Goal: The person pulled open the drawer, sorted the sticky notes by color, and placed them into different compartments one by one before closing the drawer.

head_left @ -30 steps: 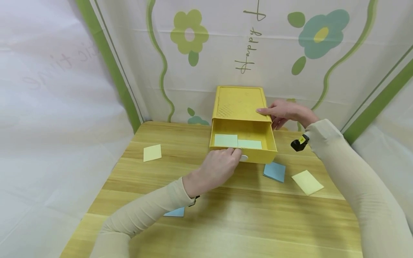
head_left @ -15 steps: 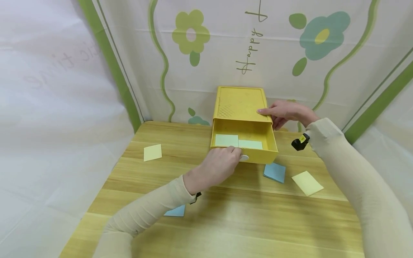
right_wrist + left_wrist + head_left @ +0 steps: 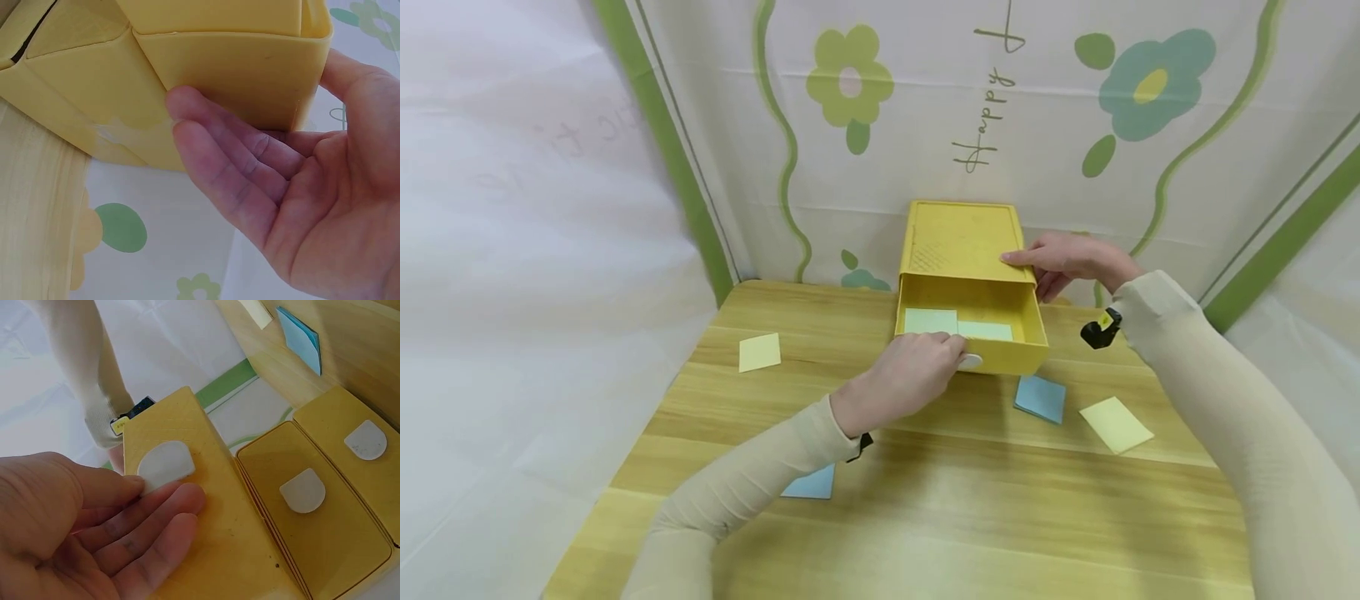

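A yellow drawer cabinet (image 3: pixel 966 237) stands at the back of the table, its top drawer (image 3: pixel 1009 357) pulled out. Inside the drawer lie two pale green sticky note pads (image 3: pixel 931 321), side by side. My left hand (image 3: pixel 913 375) is at the drawer front, thumb and index finger pinching its white knob (image 3: pixel 167 466). My right hand (image 3: pixel 1067 260) rests on the cabinet's right front corner, thumb on top. In the right wrist view, its nearly straight fingers (image 3: pixel 219 153) lie against the cabinet's side. Two lower drawers with white knobs (image 3: pixel 303 490) are closed.
On the wooden table (image 3: pixel 970 517) lie a yellow note pad (image 3: pixel 759 352) at left and another yellow pad (image 3: pixel 1116 425) at right. A blue pad (image 3: pixel 1040 398) is near the cabinet. Another blue pad (image 3: pixel 812 483) is partly under the left forearm. A patterned curtain (image 3: pixel 925 108) hangs behind.
The head view shifts slightly. The top drawer and my left hand appear a little nearer the cabinet. My right hand keeps its place on the cabinet corner.
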The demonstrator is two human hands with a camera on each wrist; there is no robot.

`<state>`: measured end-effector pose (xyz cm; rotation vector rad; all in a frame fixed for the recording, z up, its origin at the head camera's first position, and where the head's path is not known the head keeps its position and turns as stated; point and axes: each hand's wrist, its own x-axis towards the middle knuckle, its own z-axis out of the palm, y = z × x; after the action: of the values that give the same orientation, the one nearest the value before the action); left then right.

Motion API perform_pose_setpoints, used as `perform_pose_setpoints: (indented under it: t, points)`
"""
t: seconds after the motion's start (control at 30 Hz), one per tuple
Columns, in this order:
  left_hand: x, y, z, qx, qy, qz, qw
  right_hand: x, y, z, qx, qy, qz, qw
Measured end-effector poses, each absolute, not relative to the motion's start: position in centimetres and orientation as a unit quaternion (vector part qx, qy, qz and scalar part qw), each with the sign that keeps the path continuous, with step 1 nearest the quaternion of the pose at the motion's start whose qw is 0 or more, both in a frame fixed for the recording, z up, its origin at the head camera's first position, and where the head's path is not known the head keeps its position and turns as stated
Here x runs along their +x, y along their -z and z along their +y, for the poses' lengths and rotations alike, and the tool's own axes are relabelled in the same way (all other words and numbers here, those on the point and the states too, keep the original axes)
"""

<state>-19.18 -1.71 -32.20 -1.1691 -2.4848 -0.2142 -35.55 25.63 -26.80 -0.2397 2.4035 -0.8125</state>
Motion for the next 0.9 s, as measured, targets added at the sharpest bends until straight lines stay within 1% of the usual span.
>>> perform_pose_setpoints:
  t: [0.27,0.53,0.7,0.9]
  points:
    - [-19.8,31.8,-1.6,-0.417,0.07,-0.886,0.191,-35.6,26.7,25.8,-0.085,0.302,0.898,0.308]
    - [-20.9,31.4,-1.7,-0.395,0.079,-0.899,0.169,-35.8,26.7,25.6,-0.094,0.301,0.897,0.31]
    - [-21.7,31.6,-1.8,-0.396,0.091,-0.898,0.167,-35.5,26.4,25.6,-0.097,0.301,0.897,0.308]
    - [-22.4,31.5,-2.0,-0.395,0.119,-0.901,0.136,-35.4,26.4,25.9,-0.095,0.303,0.897,0.307]
